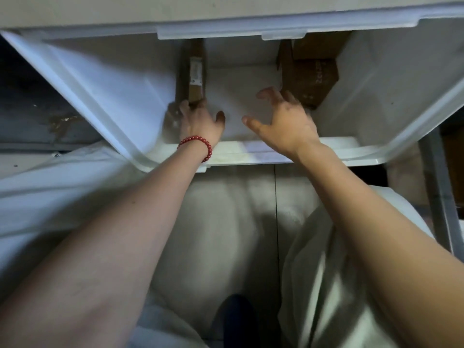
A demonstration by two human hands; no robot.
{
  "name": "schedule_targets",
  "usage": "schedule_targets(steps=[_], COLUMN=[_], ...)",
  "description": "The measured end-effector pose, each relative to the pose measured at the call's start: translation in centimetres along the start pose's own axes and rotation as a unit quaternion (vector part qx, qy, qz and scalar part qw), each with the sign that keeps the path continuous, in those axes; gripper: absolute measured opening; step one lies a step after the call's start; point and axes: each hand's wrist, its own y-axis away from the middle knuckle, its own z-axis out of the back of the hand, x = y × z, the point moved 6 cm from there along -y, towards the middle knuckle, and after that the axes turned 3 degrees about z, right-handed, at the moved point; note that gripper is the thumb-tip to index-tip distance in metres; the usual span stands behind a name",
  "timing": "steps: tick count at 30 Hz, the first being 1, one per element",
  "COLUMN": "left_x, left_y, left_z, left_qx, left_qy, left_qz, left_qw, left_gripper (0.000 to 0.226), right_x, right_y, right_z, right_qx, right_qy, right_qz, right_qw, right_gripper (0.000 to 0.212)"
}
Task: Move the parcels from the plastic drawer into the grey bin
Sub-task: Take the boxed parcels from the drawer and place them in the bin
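The white plastic drawer point(251, 153) is pulled out below me, and both my arms reach into it. A narrow brown parcel point(193, 71) with a white label stands against the drawer's left inner wall. My left hand point(198, 119), with a red bead bracelet at the wrist, has its fingers on the near end of this parcel. A wider brown cardboard parcel point(311, 76) lies at the back right. My right hand point(283, 116) hovers just left of it with fingers spread and curved, holding nothing. The grey bin is not clearly in view.
Another white drawer front point(226, 31) overhangs the open drawer from above. A dark grey surface point(37, 109) lies to the left. A metal frame leg point(442, 197) stands at the right. Pale floor point(226, 222) and a dark shoe point(236, 320) show below.
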Motion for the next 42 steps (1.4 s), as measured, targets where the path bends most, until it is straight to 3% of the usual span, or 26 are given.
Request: schedule_targets(steps=[8,17,28,36,42], left_x=[-2.9,-4.0,-1.5,4.8,7.8], left_y=[2.8,9.2,19.2,25.6,25.8], left_z=[2.3,7.2,11.3,12.0,12.1], left_qx=[0.012,0.004,0.026,0.045,0.026], left_qy=[0.006,0.010,0.057,0.268,0.355], left_qz=[-0.070,-0.109,-0.181,-0.134,-0.120], left_qw=[0.997,0.994,0.982,0.953,0.927], left_gripper=[0.054,0.068,0.059,0.050,0.049], right_x=[-0.8,-1.4,-1.0,-0.3,0.6], right_y=[1.4,5.8,12.4,13.8,13.5], right_z=[1.5,4.1,6.2,4.9,2.3], right_qx=[-0.028,-0.069,-0.074,-0.007,0.051], right_qy=[-0.064,-0.090,-0.144,-0.174,-0.228], right_qz=[-0.016,-0.028,0.005,-0.005,-0.031], right_qw=[0.997,0.993,0.987,0.985,0.972], right_gripper=[0.058,0.063,0.069,0.084,0.083])
